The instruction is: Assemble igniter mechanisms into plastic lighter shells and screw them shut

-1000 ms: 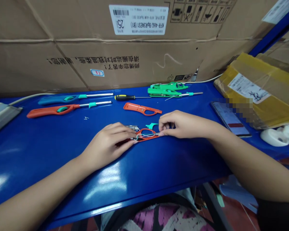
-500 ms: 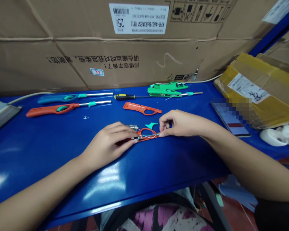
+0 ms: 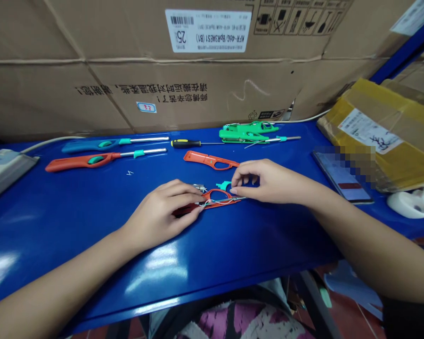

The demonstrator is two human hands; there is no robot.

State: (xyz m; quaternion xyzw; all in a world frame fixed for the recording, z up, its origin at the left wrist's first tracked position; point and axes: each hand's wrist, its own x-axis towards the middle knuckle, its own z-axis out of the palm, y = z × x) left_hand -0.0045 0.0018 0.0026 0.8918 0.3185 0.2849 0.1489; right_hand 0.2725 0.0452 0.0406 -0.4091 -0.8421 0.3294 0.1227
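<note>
My left hand (image 3: 166, 205) is closed around the left end of an orange lighter shell half (image 3: 215, 204) lying on the table, with its fingers covering that end. Thin white and green wires (image 3: 219, 201) and a thin metal rod run along the shell, and the rod sticks out past its right end. My right hand (image 3: 259, 181) is curled just above that end, thumb and fingertips at the tip of a small teal trigger (image 3: 223, 185). Behind my left fingers, a clear and metal part (image 3: 199, 187) is partly hidden. The other orange shell half (image 3: 210, 160) lies farther back.
A blue lighter (image 3: 92, 145) and an orange lighter (image 3: 74, 163) lie at left. A screwdriver (image 3: 185, 143) and opened green lighter shells (image 3: 243, 135) are at the back. A phone (image 3: 342, 181), a taped parcel (image 3: 381, 134) and a white object (image 3: 406, 205) stand right. A cardboard box (image 3: 109, 70) backs the table.
My right hand has let go of the rod end at the shell's tip and moved up to the teal trigger. My left hand stays on the shell. The view has shifted slightly.
</note>
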